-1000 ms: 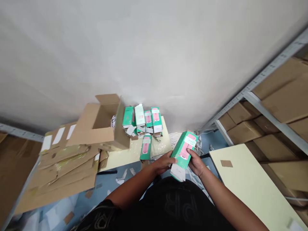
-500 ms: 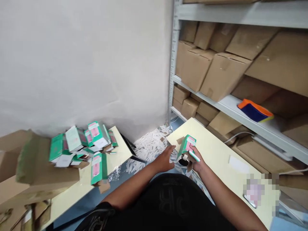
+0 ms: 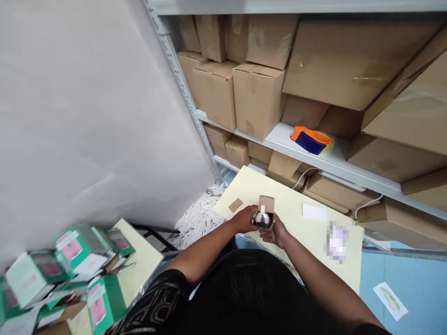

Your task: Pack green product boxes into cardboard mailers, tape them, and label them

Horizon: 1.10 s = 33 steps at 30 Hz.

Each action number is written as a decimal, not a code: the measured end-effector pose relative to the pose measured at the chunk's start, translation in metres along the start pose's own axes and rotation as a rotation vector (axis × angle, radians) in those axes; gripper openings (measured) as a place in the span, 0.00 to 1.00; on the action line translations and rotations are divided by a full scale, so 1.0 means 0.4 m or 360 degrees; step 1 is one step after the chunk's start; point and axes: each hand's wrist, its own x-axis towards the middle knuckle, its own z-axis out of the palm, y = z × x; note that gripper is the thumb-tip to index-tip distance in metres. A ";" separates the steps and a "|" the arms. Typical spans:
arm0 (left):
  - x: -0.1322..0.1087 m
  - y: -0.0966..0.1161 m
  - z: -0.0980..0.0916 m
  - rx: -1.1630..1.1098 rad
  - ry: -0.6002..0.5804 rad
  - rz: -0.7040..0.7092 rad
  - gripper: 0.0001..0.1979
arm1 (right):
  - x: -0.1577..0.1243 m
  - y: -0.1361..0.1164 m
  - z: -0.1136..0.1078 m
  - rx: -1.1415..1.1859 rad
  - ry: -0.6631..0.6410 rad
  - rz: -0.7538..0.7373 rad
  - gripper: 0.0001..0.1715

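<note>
A small carton (image 3: pixel 267 203) is held over the near edge of the cream table, its open end facing me and a brown flap raised. In its mouth sits a shiny round metal object (image 3: pixel 262 220) with a small white piece at its top; the rest of it is hidden inside. My left hand (image 3: pixel 246 218) is closed around the carton's left side. Against the right side and just below the opening is my right hand (image 3: pixel 277 232), cupped, fingers stretched toward the left.
On the cream table (image 3: pixel 289 195) lie a brown cardboard piece (image 3: pixel 235 205), a white sheet (image 3: pixel 314 212) and a blurred-out item (image 3: pixel 336 242). Green and pink cartons (image 3: pixel 104 302) crowd another table at left. Shelves (image 3: pixel 349 170) with brown boxes stand ahead; paper shreds (image 3: pixel 199 211) cover the floor.
My view has swung right. My left hand has come in from beside the carton and taken hold of it. The carton has turned so its open end and the metal object face me.
</note>
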 end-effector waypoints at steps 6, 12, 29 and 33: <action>0.131 -0.078 -0.032 -0.0246 -0.0153 -0.0040 0.35 | -0.022 -0.009 -0.004 -0.0074 0.0823 -0.0451 0.34; 0.232 -0.141 -0.014 -0.0332 -0.0262 -0.0023 0.36 | 0.004 -0.101 0.051 -0.0637 0.1052 -0.0643 0.33; 0.226 -0.160 0.016 -0.0769 0.0022 -0.0342 0.27 | 0.031 -0.051 -0.020 -0.0259 0.1252 -0.0545 0.30; 0.218 -0.116 -0.012 -0.0053 0.0205 0.0007 0.19 | 0.032 -0.035 -0.056 -0.0737 0.1258 -0.0909 0.32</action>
